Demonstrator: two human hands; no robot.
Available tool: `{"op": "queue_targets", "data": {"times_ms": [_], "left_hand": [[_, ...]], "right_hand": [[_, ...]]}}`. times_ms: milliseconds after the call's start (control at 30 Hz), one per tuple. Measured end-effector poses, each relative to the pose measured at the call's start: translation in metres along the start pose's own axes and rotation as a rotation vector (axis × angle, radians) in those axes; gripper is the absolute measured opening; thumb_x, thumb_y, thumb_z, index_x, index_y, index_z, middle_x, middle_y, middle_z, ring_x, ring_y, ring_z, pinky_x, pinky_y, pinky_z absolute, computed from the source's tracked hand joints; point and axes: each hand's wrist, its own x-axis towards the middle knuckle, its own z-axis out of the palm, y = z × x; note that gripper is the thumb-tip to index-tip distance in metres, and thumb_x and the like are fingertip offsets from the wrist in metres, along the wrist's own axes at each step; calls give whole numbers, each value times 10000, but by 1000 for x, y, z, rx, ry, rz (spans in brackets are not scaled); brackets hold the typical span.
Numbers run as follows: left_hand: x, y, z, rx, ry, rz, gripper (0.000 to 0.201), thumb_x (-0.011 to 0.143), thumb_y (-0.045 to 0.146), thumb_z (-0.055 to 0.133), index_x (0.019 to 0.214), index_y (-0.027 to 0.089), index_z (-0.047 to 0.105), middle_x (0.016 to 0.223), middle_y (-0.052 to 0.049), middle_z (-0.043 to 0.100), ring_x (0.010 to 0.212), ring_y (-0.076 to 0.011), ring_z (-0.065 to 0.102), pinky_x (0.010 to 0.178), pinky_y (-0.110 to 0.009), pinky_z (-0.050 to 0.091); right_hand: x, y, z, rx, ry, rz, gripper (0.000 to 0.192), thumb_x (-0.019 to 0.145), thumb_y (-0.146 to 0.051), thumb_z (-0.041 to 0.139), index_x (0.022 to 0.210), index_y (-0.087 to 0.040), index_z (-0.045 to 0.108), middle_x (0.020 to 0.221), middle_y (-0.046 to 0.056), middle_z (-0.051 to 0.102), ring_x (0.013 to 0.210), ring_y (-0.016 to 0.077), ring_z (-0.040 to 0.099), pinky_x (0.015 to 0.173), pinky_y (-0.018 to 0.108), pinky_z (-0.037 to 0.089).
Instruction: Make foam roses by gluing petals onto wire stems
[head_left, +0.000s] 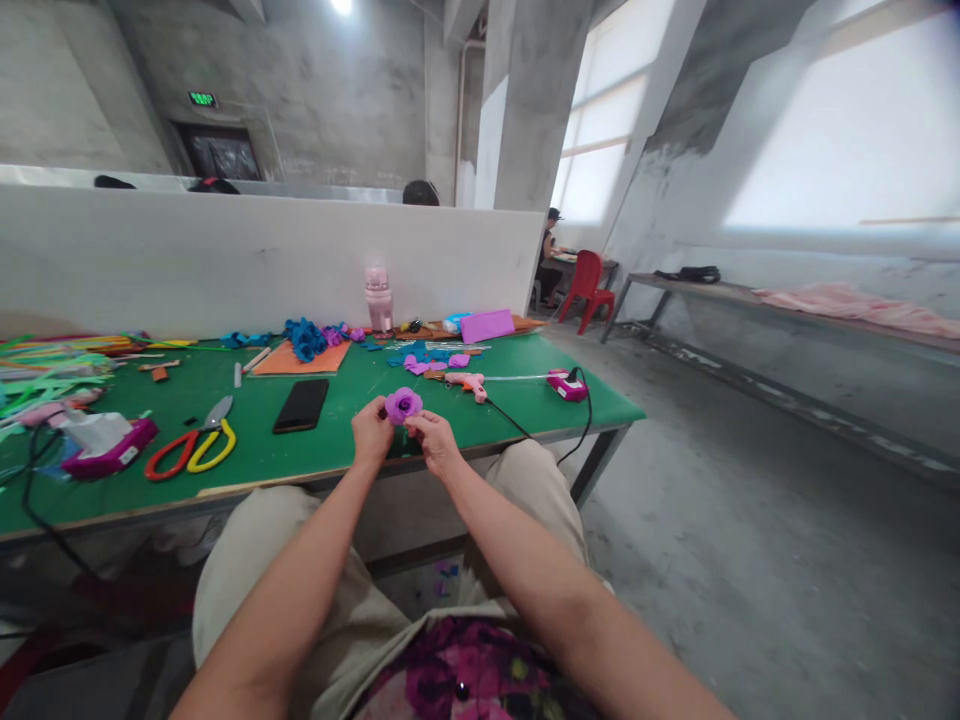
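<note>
Above the green table [450, 420] edge, both hands pinching a purple flower [403, 404], black phone [301, 405], scissors [191, 447] nearby

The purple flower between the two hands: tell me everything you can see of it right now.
The small purple rolled flower looks like soft felt or foam sheet wound into a rose shape, with a darker spiral centre and lighter outer petals. Its face tilts up toward the camera. It is held over the near edge of the green-topped table, pinched from both sides: the left hand touches its left side and the right hand its lower right. Any stem or underside is hidden by the fingers.
</note>
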Motion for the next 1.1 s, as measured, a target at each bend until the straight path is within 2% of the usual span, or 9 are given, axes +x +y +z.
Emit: {"op": "queue_targets", "data": {"times_ms": [233, 333, 433, 533, 633, 733, 867, 1100], "left_hand": [[9, 0, -10, -65, 45, -1, 154, 651, 232, 528, 694, 147, 650, 623, 5, 634, 596, -133, 528, 556, -207, 375], [9, 6, -16, -121, 36, 18, 162, 655, 245, 541, 723, 155, 657, 669, -3, 656, 631, -144, 551, 586, -219, 402], [7, 13, -22, -174, 32, 42, 122, 649, 231, 544, 674, 160, 639, 630, 2, 640, 602, -137, 537, 571, -222, 407], [4, 18, -27, -190, 40, 68, 83, 638, 201, 539, 620, 166, 612, 591, 16, 616, 575, -123, 519, 557, -216, 404], [5, 18, -32, -215, 39, 61, 100, 632, 205, 559, 671, 167, 642, 643, 14, 647, 624, -134, 550, 590, -220, 420], [8, 16, -34, -253, -9, -15, 160, 612, 221, 598, 735, 158, 678, 658, 11, 675, 641, -153, 584, 593, -226, 430], [10, 16, -34, -405, -135, -150, 136, 601, 260, 640, 672, 150, 677, 522, 16, 635, 515, -131, 569, 523, -215, 422], [2, 25, -32, -727, -261, -319, 228, 548, 306, 723, 670, 127, 651, 531, -2, 615, 473, -102, 540, 513, -224, 432]], "right_hand": [[-6, -7, -14, 172, -61, 71, 193, 636, -350, 617, 555, -177, 589, 488, -36, 493, 480, 89, 443, 695, 320, 458], [-7, -4, -16, 216, -55, 68, 166, 627, -324, 639, 567, -176, 594, 495, -39, 497, 483, 83, 449, 753, 335, 472], [-7, -1, -14, 231, -51, 50, 144, 595, -276, 690, 560, -174, 596, 491, -43, 507, 492, 76, 461, 797, 329, 470], [-7, 1, -11, 228, -53, 39, 172, 573, -261, 729, 538, -171, 586, 482, -47, 510, 485, 72, 464, 808, 328, 473], [-7, 2, -10, 224, -49, 42, 237, 601, -306, 724, 505, -167, 558, 461, -57, 489, 442, 57, 428, 792, 335, 487], [-7, 0, -10, 221, -26, 63, 262, 602, -339, 730, 530, -166, 546, 476, -63, 494, 442, 51, 438, 765, 318, 502], [-16, -6, -17, 175, -5, 81, 278, 617, -394, 710, 583, -165, 557, 496, -59, 505, 453, 55, 460, 688, 283, 513], [-24, -27, -38, -251, 77, -13, 335, 662, -470, 630, 577, -156, 548, 495, -51, 489, 425, 52, 456, 529, 226, 473]]}}
